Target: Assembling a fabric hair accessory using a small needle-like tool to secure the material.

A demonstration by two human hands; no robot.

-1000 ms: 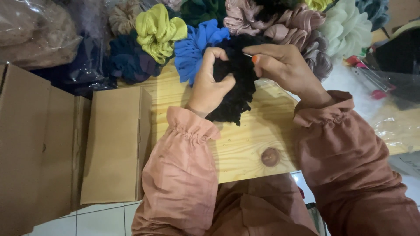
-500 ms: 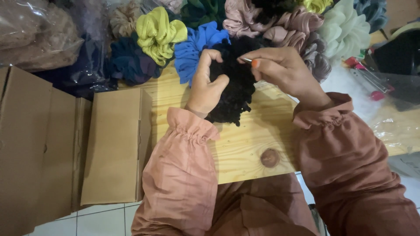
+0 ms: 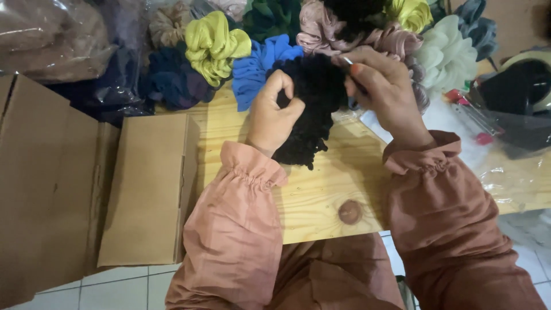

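Both hands hold one black scrunchie (image 3: 313, 109): the left hand (image 3: 274, 115) has its grip closed on the fabric, thumb and forefinger curled into a ring through the black ruffle, while the right hand (image 3: 383, 86) pinches the upper right edge, fingers shut, with a thin light-coloured tip showing at the fingertips; what that is cannot be told. The scrunchie hangs lengthwise toward the person, its lower end touching the wooden surface (image 3: 321, 189). Just behind it lie a blue scrunchie (image 3: 258, 66), a yellow-green scrunchie (image 3: 213, 46), a dusty pink scrunchie (image 3: 327, 31) and a white scrunchie (image 3: 447, 54), crowded together. A flat cardboard box (image 3: 146, 189) lies just left of the left sleeve, a larger cardboard box (image 3: 43, 183) beyond it. Clear plastic bags (image 3: 505, 166) lie to the right.
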